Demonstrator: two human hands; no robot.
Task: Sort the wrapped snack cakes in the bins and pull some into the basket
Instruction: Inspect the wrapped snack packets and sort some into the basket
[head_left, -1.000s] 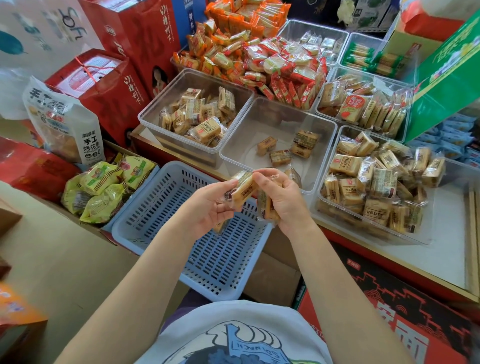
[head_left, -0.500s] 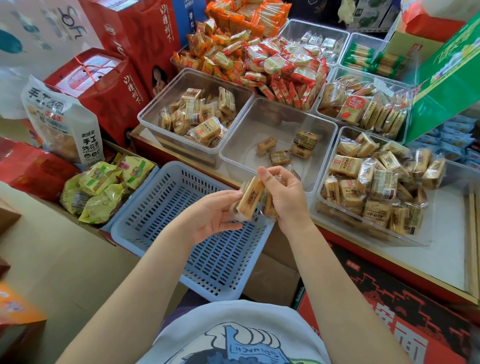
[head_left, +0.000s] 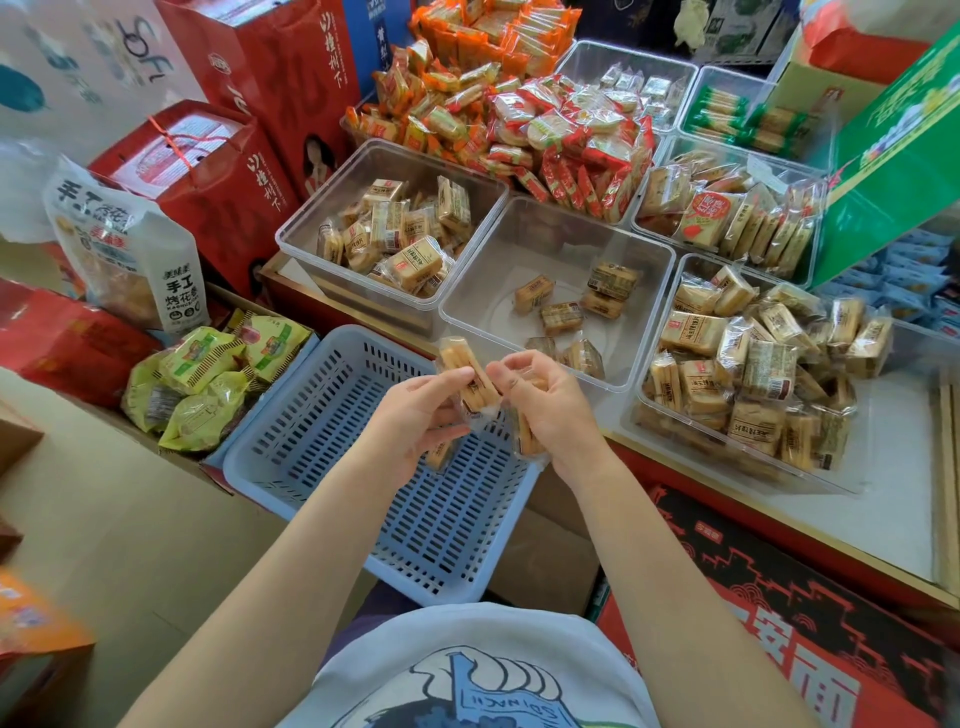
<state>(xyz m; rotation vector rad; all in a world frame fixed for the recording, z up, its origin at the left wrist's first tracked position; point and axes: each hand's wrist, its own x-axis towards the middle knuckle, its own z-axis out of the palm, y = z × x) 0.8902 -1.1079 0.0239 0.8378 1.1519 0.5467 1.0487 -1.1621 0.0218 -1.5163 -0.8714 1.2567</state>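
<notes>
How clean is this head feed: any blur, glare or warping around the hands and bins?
Head view: both hands and the held snack cakes slightly soft; clear bins show mild glare; wide-angle warping bends the edges; bottom-left corner blurred.

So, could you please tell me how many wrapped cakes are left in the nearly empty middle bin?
6 in the middle bin: one at centre, one beside it, two stacked at right, two near the front wall. The hands may hide more.
</notes>
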